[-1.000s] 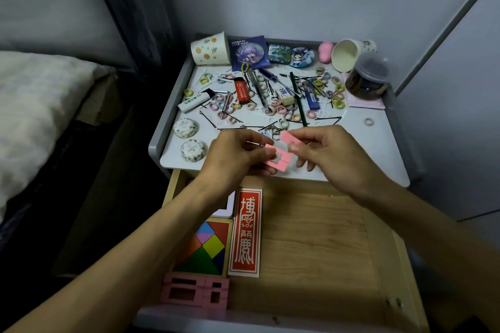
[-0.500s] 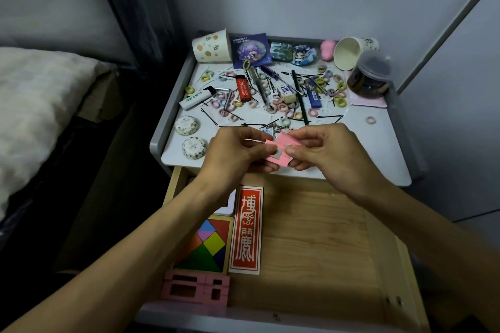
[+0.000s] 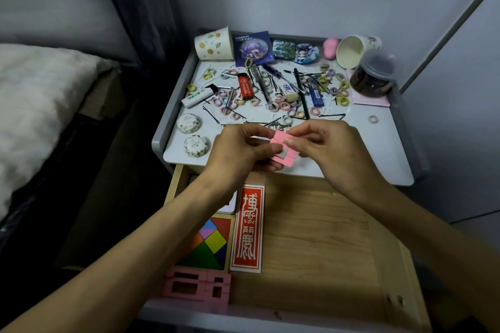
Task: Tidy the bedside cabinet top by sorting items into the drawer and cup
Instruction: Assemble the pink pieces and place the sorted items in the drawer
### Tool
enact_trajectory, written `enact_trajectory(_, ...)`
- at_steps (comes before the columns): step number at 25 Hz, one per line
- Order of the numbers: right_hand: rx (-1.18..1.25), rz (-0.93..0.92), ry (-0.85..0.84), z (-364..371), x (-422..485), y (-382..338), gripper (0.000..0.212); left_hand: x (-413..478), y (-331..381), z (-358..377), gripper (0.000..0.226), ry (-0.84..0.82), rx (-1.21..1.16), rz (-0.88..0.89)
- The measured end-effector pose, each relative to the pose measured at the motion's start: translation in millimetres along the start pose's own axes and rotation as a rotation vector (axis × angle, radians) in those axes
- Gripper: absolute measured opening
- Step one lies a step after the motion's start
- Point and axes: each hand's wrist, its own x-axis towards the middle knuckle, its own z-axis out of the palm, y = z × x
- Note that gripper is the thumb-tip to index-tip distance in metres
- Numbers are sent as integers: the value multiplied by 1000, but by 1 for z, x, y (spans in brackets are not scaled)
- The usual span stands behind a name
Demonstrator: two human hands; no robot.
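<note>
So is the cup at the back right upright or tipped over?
Tipped over: the cup lies on its side, its open mouth facing the camera.

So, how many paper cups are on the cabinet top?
2. The spotted cup lies on its side at the back left; the second cup at the back right, beside the jar.

You see a drawer of pale wood with a matt grain. The cabinet top looks smooth and white. The pink piece you hold looks matt. The paper cup is dull, the red lighter is shiny plastic, and the jar is clear plastic.
</note>
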Motion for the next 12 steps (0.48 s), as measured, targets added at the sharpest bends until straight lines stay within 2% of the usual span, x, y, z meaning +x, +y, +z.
enact_trajectory(5, -178, -127, 75, 6, -3, -2, 22, 0, -2, -2, 19, -4, -17, -12)
enact_trajectory(9, -163, -145, 116, 7, -5, -3, 25, -1, -1, -2, 18, -9, -28, -5)
enact_trajectory(12, -164, -178, 122, 8, -5, -5, 21, -1, -1, -2, 19, -2, -31, -1)
